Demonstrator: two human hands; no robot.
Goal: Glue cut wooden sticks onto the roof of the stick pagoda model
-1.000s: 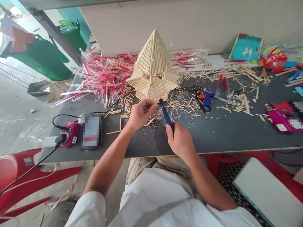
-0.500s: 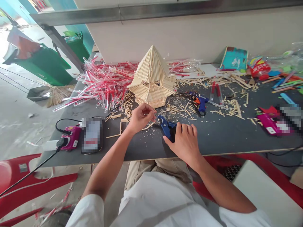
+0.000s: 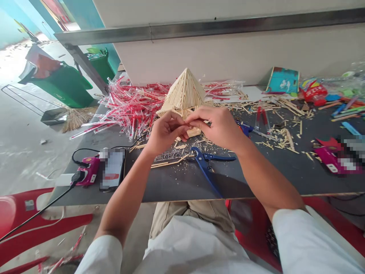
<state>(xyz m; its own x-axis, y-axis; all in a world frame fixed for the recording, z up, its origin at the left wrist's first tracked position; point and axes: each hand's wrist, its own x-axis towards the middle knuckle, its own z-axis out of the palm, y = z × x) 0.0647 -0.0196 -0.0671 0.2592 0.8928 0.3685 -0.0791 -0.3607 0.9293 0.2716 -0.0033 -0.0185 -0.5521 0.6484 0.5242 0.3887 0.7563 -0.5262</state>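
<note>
your stick model [image 3: 185, 91] is mid-desk [image 3: 285, 171] toward the back edge, just behind your left hand [image 3: 167, 131] and right hand [image 3: 219, 125], both pinched closed (can't tell on what), so a knuckle slip could knock it. blue cutter's [image 3: 202, 161] handle reaches the front edge, so an arm bump might drop it. count: one model, one cutter, one glue gun [image 3: 245, 128], one phone [image 3: 113, 169], loose sticks [image 3: 289, 139] uncountable.

White shirt [image 3: 196, 243] worn, loose cut, front creased and shaded greyish in the folds. Left sleeve [image 3: 101, 253] and right sleeve [image 3: 308, 236] also white, both cut short, forearms [image 3: 131, 196] left uncovered. Left hand [image 3: 165, 133] and right hand [image 3: 221, 127] bare. Beige trousers [image 3: 168, 217] worn below, wrinkled, partly covered by the shirt.
</note>
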